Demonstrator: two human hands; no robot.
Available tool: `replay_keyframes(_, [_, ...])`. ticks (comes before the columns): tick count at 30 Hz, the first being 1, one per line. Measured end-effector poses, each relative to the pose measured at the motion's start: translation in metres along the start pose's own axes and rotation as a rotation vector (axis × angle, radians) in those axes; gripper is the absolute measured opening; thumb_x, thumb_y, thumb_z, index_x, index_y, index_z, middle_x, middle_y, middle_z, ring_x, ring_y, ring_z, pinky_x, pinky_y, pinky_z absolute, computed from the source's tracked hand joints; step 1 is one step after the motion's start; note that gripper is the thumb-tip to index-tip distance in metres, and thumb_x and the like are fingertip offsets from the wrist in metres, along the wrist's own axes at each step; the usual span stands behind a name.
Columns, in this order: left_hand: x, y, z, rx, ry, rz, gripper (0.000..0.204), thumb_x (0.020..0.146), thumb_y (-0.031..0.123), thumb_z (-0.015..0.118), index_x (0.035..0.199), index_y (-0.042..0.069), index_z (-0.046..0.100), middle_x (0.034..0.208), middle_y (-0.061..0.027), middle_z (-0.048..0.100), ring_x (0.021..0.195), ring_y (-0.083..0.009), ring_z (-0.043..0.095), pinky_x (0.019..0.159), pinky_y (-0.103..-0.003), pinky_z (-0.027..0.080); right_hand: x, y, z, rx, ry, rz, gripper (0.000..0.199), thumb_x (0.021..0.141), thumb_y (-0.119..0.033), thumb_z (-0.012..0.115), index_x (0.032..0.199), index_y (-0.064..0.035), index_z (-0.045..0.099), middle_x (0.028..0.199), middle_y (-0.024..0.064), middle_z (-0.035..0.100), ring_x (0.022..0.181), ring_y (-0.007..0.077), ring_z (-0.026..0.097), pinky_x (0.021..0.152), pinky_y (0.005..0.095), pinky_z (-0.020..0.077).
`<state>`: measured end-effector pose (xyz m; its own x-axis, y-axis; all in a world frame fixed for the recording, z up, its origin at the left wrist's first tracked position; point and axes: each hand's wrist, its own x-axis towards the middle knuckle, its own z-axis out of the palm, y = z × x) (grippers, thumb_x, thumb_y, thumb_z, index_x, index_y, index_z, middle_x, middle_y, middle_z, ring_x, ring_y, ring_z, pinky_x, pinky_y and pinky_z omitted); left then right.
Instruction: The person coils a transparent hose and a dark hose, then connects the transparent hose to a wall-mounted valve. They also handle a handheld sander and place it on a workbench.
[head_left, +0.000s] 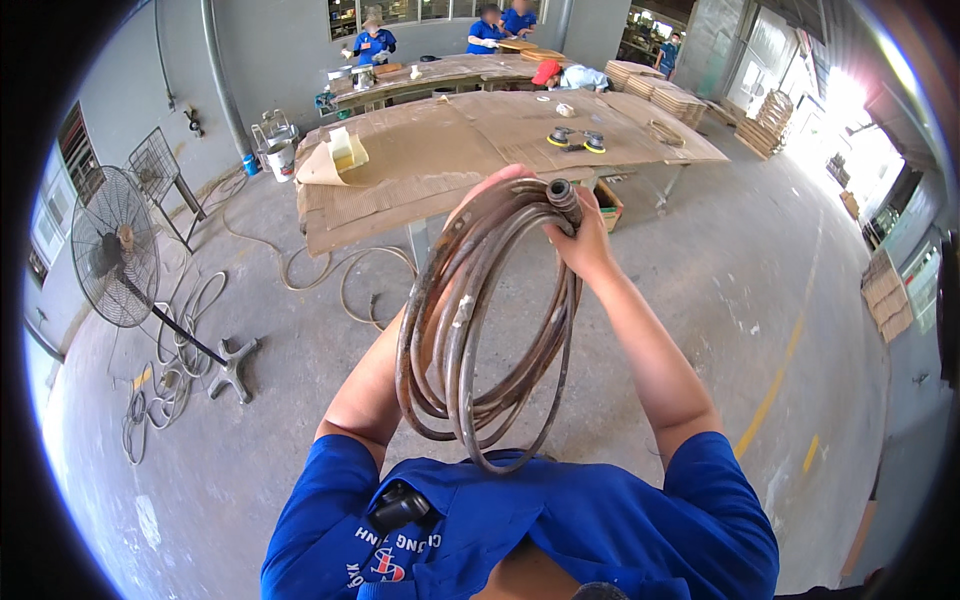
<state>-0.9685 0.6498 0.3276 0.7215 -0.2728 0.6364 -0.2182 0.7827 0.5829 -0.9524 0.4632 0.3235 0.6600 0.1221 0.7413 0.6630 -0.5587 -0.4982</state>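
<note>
A coiled brown-grey hose (pixel 463 312), stained and worn, hangs in long loops in front of my chest. Around the top of the coil my left hand (pixel 498 178) is closed; the loops hide most of its fingers. My right hand (pixel 590 243) grips the bundle on the other side, just below a metal end fitting (pixel 563 196) that points up. Both arms are stretched forward, and the lower loops reach down to my blue shirt.
Ahead stands a cardboard-covered table (pixel 430 145) with two round sanders (pixel 577 141) on it. A pedestal fan (pixel 115 247) and loose hoses (pixel 172 392) occupy the floor at left. Several people in blue work at the back; stacked boards (pixel 768 125) stand at far right.
</note>
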Motion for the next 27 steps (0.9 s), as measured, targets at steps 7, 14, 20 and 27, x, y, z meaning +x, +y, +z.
replay_keyframes(7, [-0.004, 0.008, 0.015, 0.022, 0.010, -0.015, 0.041, 0.093, 0.022, 0.048, 0.128, 0.001, 0.045, 0.129, -0.0164, 0.047, 0.120, -0.0259, 0.046, 0.103, -0.039, 0.035, 0.000, -0.027, -0.012, -0.225, -0.009, 0.015, 0.046, 0.063, -0.001, 0.068, 0.106, -0.0079, 0.057, 0.112, 0.0144, 0.056, 0.098, 0.0328, 0.051, 0.088, 0.0397, 0.0403])
replay_keyframes(14, [-0.018, 0.011, -0.023, 0.543, 0.035, -0.171, 0.046, 0.091, 0.021, 0.051, 0.131, 0.001, 0.041, 0.125, -0.0124, 0.050, 0.116, -0.0190, 0.048, 0.100, -0.033, 0.038, 0.017, -0.021, -0.045, -0.431, -0.154, 0.117, 0.039, 0.062, -0.012, 0.069, 0.100, -0.0110, 0.058, 0.089, 0.0164, 0.062, 0.090, 0.0341, 0.059, 0.081, 0.0440, 0.0457])
replay_keyframes(20, [-0.065, 0.063, -0.032, 0.757, 0.471, -0.037, 0.036, 0.091, 0.031, 0.050, 0.111, 0.001, 0.054, 0.099, -0.0096, 0.059, 0.083, -0.0162, 0.057, 0.072, -0.026, 0.046, 0.030, 0.054, -0.093, -0.521, 0.312, 0.404, 0.040, 0.069, -0.019, 0.069, 0.107, -0.0070, 0.060, 0.097, 0.0172, 0.065, 0.096, 0.0342, 0.061, 0.083, 0.0409, 0.0477])
replay_keyframes(27, [-0.167, -0.100, 0.012, 0.208, -0.335, -0.987, 0.074, 0.086, 0.060, 0.043, 0.132, 0.002, 0.042, 0.124, -0.0161, 0.053, 0.114, -0.0246, 0.050, 0.092, -0.038, 0.042, -0.030, 0.107, -0.038, 0.602, 0.418, 0.903, 0.012, 0.080, -0.009, 0.061, 0.076, -0.0033, 0.052, 0.055, 0.0047, 0.048, 0.044, 0.0164, 0.048, 0.043, 0.0354, 0.0405])
